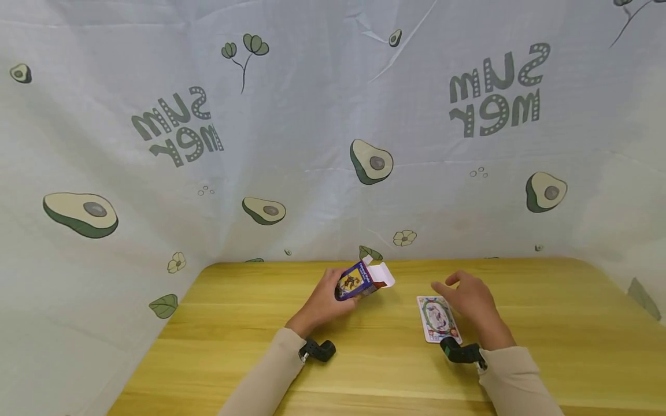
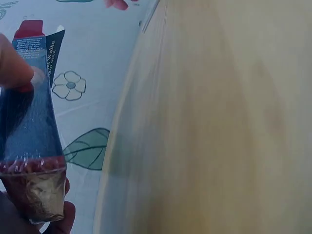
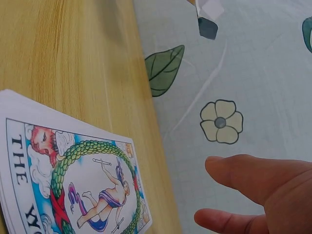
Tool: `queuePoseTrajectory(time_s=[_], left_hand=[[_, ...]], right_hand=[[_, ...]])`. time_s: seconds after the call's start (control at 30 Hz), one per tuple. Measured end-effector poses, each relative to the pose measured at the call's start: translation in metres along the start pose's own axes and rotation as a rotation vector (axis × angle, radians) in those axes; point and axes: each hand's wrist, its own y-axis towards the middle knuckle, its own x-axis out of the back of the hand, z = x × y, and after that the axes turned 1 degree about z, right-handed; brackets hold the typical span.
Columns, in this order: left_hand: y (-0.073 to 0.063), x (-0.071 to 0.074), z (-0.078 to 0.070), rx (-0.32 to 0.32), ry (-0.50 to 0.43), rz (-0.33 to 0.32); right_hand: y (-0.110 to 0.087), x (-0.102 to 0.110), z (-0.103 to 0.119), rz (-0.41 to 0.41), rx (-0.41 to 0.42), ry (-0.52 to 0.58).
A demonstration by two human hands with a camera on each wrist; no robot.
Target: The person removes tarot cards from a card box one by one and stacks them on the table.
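Note:
My left hand (image 1: pixel 326 297) grips a blue and purple tarot card box (image 1: pixel 351 282), fingers and thumb around its sides. The box is tilted above the table, its white top flap (image 1: pixel 382 274) standing open toward the right. In the left wrist view a thumb (image 2: pixel 17 66) presses the printed blue side of the box (image 2: pixel 29 122). My right hand (image 1: pixel 472 297) hovers by a stack of tarot cards (image 1: pixel 439 320), thumb and index finger apart with nothing between them. The top card (image 3: pixel 92 190), printed "THE WO...", lies face up on the table.
The yellow wood-grain table (image 1: pixel 374 364) ends at a back edge against a pale curtain (image 1: pixel 312 144) printed with avocados and letters. A black wrist camera (image 1: pixel 318 350) is strapped to the left wrist, another (image 1: pixel 460 351) to the right, overlapping the stack's near corner in the head view.

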Motion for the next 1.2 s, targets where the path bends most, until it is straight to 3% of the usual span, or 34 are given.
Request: queuePoseTrajectory(time_s=[0.47,0.9,1.2], left_hand=[[0.006,0.014,-0.001,0.05,0.008,0.017],[0.007,0.021,0.008,0.058,0.165,0.002],[0.007,0.028,0.009,0.089,0.188,0.035]], right_hand=[[-0.003,0.001,-0.002,0.006,-0.023,0.011],[-0.001,-0.002,-0.008,0.022,-0.039,-0.001],[-0.002,-0.001,-0.009,0.032,-0.046,-0.011]])
